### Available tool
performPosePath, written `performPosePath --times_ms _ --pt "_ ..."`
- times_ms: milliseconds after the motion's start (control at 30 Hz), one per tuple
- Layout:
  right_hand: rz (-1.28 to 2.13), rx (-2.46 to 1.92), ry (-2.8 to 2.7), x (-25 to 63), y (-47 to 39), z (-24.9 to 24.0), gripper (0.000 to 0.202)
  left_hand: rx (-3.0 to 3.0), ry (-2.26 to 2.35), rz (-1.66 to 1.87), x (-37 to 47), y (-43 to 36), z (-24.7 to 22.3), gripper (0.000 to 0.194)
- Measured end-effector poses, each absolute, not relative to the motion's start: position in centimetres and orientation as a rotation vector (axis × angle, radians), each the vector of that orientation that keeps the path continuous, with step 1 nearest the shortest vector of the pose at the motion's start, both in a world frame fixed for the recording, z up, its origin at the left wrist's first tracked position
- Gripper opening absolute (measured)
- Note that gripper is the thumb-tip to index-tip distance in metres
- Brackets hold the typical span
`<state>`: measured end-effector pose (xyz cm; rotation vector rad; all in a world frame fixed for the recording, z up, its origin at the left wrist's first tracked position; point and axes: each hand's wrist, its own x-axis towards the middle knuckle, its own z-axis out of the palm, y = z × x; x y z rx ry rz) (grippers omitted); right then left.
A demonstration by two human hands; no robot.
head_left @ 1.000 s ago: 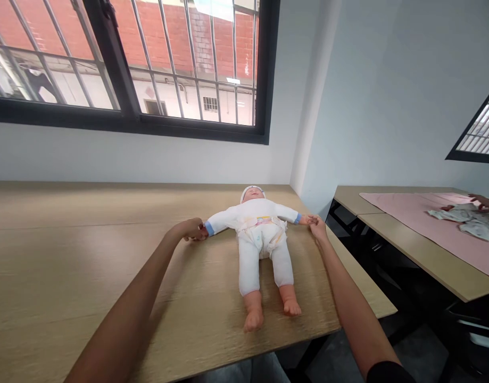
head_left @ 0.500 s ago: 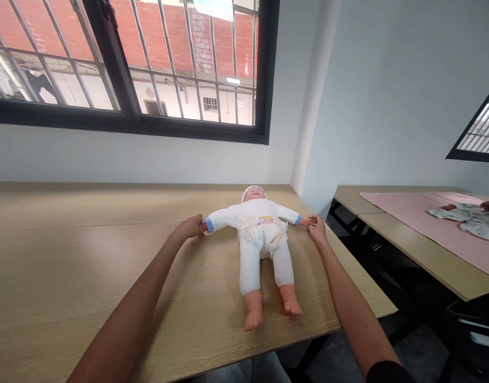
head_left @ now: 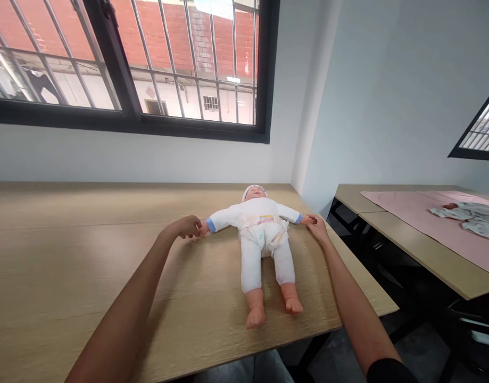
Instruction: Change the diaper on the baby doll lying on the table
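Note:
A baby doll (head_left: 260,218) lies on its back on the wooden table (head_left: 88,255), arms spread wide and legs toward me. It wears a white cap, a white long-sleeved top with blue cuffs, a diaper (head_left: 264,235) and white leggings; its feet are bare. My left hand (head_left: 187,227) has its fingers curled at the doll's hand on the left, just past the blue cuff. On the other side, my right hand (head_left: 316,227) pinches the doll's other hand (head_left: 306,219).
To the right, across a gap, another table (head_left: 412,250) carries a pink cloth (head_left: 420,223) with a patterned garment (head_left: 467,215) on it. Behind my table is a white wall with a barred window (head_left: 196,64). The front table edge lies close to me.
My left hand has shifted slightly left, its wrist more bent and its grip looser on the doll's hand. At the far right, another person's hand has left the view.

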<state>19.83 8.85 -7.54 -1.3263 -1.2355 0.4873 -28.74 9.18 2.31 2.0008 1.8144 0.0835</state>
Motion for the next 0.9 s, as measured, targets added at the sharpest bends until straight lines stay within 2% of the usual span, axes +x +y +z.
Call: performPosePath --times_ms 167,333,500,733,900 --pt "0.458 -1.351 -1.313 19.6 8.7 -7.5 0.018 1.979 1.818 0.029 -28.1 8.7 2.2 0.030" --pt "0.375 -1.368 -1.317 19.5 8.5 -7.5 0.014 2.155 1.891 0.146 -27.6 8.8 2.1 0.026" --pt "0.435 -1.351 -1.287 19.4 8.4 -7.5 0.022 2.034 1.833 0.041 -28.3 8.4 3.0 0.024" --pt "0.520 -1.317 -1.217 19.3 8.6 -7.4 0.029 1.886 1.840 0.014 -29.3 7.4 4.4 0.048" --pt "0.509 -1.353 -1.214 19.4 8.8 -7.6 0.027 1.947 1.770 0.076 -29.8 7.7 4.7 0.033"
